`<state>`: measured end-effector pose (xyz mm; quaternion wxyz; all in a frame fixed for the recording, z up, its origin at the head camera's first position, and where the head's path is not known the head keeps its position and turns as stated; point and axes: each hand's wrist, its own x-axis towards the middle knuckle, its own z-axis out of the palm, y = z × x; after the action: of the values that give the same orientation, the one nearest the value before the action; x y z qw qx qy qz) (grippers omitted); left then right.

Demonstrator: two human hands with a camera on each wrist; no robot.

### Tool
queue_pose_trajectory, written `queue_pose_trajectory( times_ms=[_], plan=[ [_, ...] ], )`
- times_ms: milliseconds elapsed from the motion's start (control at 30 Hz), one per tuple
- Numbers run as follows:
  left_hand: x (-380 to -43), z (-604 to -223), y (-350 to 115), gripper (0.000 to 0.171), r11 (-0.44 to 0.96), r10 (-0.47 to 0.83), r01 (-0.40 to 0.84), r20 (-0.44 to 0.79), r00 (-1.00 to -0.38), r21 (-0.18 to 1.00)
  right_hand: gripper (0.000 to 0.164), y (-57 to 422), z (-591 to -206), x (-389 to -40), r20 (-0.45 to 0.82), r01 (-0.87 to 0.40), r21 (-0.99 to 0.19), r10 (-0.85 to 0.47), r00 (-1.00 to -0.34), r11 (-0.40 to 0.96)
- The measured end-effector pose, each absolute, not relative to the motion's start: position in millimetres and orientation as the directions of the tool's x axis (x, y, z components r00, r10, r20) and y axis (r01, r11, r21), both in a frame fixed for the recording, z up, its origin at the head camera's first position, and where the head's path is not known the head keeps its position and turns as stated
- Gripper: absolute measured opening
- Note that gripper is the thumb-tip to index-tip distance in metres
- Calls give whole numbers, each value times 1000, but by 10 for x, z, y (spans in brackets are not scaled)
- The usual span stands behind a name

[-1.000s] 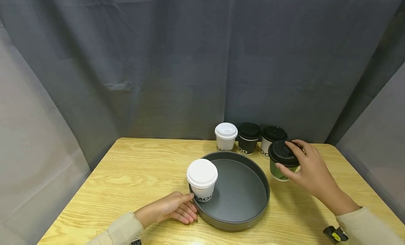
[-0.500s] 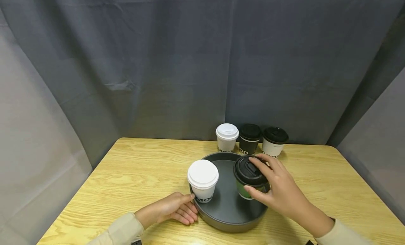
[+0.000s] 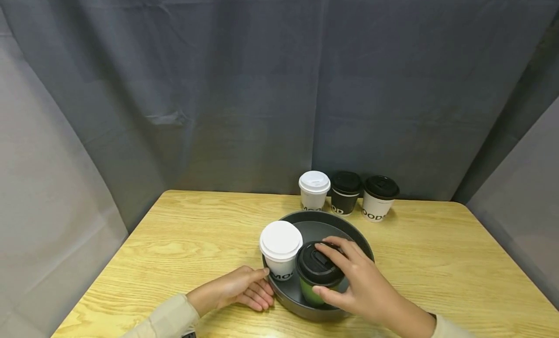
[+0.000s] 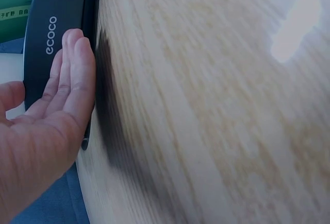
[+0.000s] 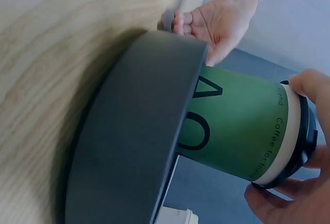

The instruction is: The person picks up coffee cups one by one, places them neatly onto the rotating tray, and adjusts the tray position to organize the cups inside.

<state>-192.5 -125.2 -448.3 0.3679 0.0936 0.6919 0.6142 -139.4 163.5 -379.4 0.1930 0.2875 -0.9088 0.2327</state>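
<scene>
A green paper coffee cup (image 3: 307, 289) with a black lid stands upright in a round dark grey pan (image 3: 360, 233), near its front. My right hand (image 3: 367, 292) grips this cup around its lid, fingers at the far side and thumb at the near side. In the right wrist view, the pan wall (image 5: 124, 126) hides the cup's base. Left of the green cup is a white-lidded white paper cup (image 3: 280, 248), also inside the pan. With straight fingers, my left hand (image 3: 236, 289) touches the pan's outer left wall, its thumb at the rim beside the white cup.
Behind the pan stand a small white cup (image 3: 313, 190) with a white lid, a black cup (image 3: 345, 197) and a white cup with a black lid (image 3: 379, 202). The wooden table (image 3: 183, 241) ends at a grey curtain (image 3: 244, 95).
My right hand has carried the green cup from the table right of the pan, leftward and toward me, into the pan. My left hand has stayed at the pan's side.
</scene>
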Motion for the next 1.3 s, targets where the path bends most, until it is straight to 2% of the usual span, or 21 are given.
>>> queue_pose_trajectory(
  times_ms=[600, 1300],
  plan=[
    [-1913, -4473, -1250, 55, 227, 590, -325, -395, -704, 918, 74, 1595, -3883, -1328, 438, -593, -323, -439, -785, 738],
    [-1913, -4471, -1254, 56, 233, 590, -324, -398, -702, 917, 77, 1610, -3922, -1339, 456, -601, -332, -434, -777, 727]
  ],
)
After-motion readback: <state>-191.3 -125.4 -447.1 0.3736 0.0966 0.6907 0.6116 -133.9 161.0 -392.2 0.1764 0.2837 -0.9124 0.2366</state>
